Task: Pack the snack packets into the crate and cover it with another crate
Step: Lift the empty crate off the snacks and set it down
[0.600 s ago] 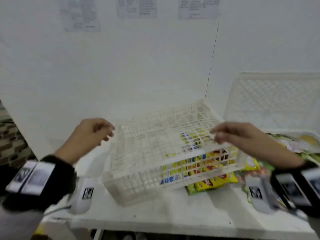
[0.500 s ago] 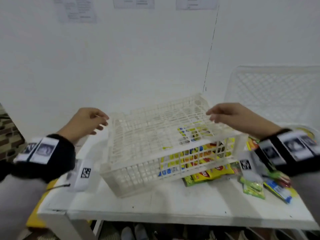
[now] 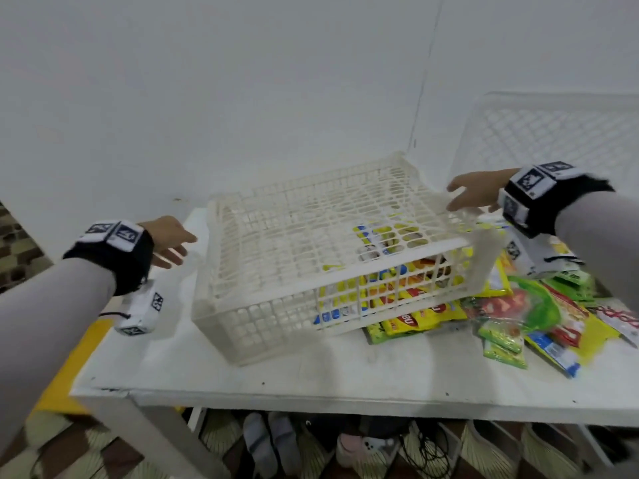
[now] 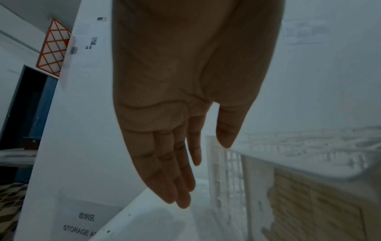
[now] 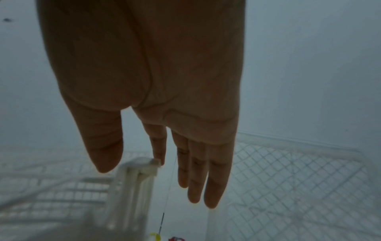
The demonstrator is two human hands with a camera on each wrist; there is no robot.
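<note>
On the white table (image 3: 311, 375), a white lattice crate (image 3: 311, 243) sits upside down over some of the snack packets (image 3: 397, 281), tilted, its right end propped up on the pile. You can see yellow and blue wrappers through the bars. More packets (image 3: 539, 316) are spread loose by the table's right edge, outside the crate. A second crate (image 3: 553, 133) leans up against the wall at the back right corner. Left hand (image 3: 169, 240) hangs just off the crate's left end with fingers straight, holding nothing. Right hand (image 3: 473, 195) is by the crate's far right corner, fingers loose and spread; from the wrist view the fingers (image 5: 214, 179) look straight too, right beside the corner post, not gripping anything.
</note>
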